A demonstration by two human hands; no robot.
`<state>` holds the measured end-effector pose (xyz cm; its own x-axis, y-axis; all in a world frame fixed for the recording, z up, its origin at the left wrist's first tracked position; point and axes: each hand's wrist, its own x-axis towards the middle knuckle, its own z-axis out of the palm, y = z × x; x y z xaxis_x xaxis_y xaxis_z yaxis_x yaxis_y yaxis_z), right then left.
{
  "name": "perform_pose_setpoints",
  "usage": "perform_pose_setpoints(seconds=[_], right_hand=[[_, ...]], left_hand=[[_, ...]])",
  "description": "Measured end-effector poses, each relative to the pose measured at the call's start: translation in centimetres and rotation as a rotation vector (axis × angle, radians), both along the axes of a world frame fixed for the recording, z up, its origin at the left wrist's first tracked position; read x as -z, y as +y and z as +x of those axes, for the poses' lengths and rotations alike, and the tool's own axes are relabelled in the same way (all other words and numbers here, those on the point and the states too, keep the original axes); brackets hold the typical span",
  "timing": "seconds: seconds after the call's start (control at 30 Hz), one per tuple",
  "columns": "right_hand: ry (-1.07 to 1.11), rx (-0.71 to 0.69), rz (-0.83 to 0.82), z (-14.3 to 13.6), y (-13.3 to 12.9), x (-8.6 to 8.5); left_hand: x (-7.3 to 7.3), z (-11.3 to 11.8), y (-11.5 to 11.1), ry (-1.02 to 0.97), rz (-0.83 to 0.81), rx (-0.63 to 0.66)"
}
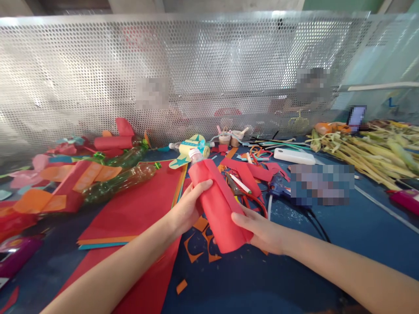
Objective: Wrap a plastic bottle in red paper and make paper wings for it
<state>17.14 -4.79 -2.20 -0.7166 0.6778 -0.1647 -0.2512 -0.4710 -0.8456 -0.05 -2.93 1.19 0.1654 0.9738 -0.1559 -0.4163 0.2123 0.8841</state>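
Observation:
A plastic bottle wrapped in red paper point(218, 200) is held tilted above the blue table point(294, 270), its white cap pointing away from me. My left hand point(188, 207) grips the wrap's left side near the top. Lower down, my right hand point(262, 229) holds the bottom end of the wrapped bottle from the right. Directly below lie orange paper scraps point(199, 248).
Red and orange paper sheets point(137, 205) lie at left beside green bottles with paper wings point(114, 179). A bottle plane point(190, 148), blue glue gun point(278, 185), pen point(240, 184), white case point(293, 155) and green stalks point(366, 148) lie beyond. A perforated metal screen point(196, 65) closes the back.

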Motion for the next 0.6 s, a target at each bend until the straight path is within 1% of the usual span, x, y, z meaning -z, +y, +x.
perform_pose_setpoints(seconds=[0.1,0.2,0.27,0.43,0.6], right_hand=[[0.008,-0.050,0.028,0.1,0.0,0.1],[-0.046,-0.020,0.103,-0.1,0.0,0.3],[-0.051,-0.005,0.122,-0.2,0.0,0.4],[0.001,-0.008,0.058,-0.4,0.2,0.4],[0.030,0.028,-0.047,-0.4,0.3,0.6]], left_hand=[[-0.2,-0.2,0.1,0.002,-0.049,-0.063],[-0.3,-0.4,0.3,0.005,-0.072,-0.103],[-0.3,-0.6,0.5,0.001,-0.071,-0.123],[-0.3,-0.8,0.9,0.049,-0.130,-0.118],[0.1,-1.1,1.5,0.018,-0.126,-0.038]])
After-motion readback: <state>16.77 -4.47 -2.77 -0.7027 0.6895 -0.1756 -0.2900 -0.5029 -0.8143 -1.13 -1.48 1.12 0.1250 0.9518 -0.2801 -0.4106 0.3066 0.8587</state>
